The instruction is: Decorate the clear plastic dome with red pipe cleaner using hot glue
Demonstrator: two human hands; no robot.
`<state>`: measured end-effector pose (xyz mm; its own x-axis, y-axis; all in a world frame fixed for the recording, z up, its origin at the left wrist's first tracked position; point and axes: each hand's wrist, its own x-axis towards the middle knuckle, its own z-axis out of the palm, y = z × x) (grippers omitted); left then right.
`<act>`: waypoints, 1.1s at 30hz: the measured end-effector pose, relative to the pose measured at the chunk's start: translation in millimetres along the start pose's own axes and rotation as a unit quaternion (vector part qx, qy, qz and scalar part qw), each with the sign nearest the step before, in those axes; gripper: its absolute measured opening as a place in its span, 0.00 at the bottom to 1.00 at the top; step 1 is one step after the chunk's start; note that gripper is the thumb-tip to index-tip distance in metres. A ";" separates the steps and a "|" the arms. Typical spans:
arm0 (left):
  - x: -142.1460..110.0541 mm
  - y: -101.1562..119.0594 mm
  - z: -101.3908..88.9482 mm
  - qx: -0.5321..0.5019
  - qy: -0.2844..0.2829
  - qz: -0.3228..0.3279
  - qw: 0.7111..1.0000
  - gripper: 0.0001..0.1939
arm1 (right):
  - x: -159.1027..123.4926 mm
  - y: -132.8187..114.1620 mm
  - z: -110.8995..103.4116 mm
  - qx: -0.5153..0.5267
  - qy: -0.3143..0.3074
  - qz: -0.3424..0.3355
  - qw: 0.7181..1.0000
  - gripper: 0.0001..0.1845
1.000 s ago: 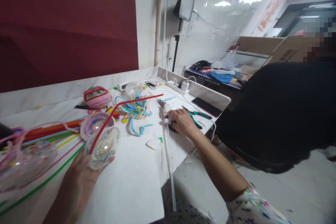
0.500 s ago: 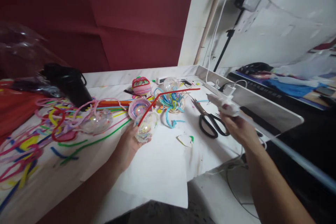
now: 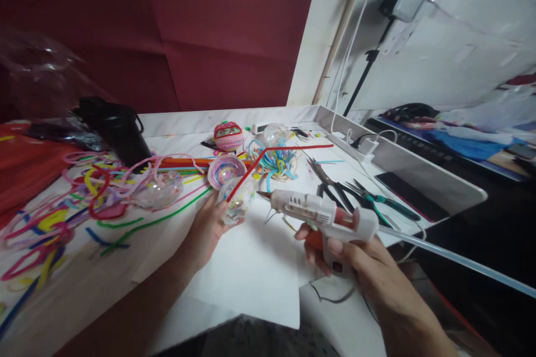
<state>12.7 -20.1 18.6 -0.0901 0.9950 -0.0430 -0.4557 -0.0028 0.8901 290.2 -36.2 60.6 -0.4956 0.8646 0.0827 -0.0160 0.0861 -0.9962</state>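
Note:
My left hand (image 3: 211, 228) is closed round a clear plastic ball half (image 3: 240, 201) with coloured specks. A bent red pipe cleaner (image 3: 268, 152) rises from that hand across the ball half and runs off to the right. In my right hand (image 3: 347, 251) is a white hot glue gun (image 3: 312, 209), its nozzle pointing left and close beside the ball half; I cannot tell whether they touch. A long clear glue stick (image 3: 456, 259) sticks out of its back. Just behind the ball half lies a pink and purple bowl-shaped half (image 3: 226, 172).
Scissors (image 3: 329, 181) and green-handled pliers (image 3: 381, 201) lie right of centre, near a black phone (image 3: 412, 196). Tangled pipe cleaners (image 3: 54, 223) cover the left side. A black bottle (image 3: 113, 131) leans there. White paper (image 3: 251, 284) lies in front. A pink wrapped ball (image 3: 228, 136) stands behind.
My right hand has brought the glue gun left and toward me, its nozzle now near the ball half. The pliers and phone are uncovered. My left hand has hardly moved.

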 end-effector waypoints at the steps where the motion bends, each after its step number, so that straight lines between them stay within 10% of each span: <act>1: -0.4 0.6 0.6 0.008 -0.002 0.012 1.000 0.27 | 1.2 0.8 2.7 0.006 -0.010 0.006 1.000 0.21; 33: -2.5 -1.2 0.5 0.158 0.032 0.134 0.978 0.40 | -0.6 -1.2 18.8 -0.157 0.016 -0.032 0.987 0.20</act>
<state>13.9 -22.5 17.8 -0.2281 0.9547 0.1909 -0.1130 -0.2208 0.9688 274.2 -46.0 61.2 -0.4748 0.8671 0.1505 0.2264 0.2855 -0.9313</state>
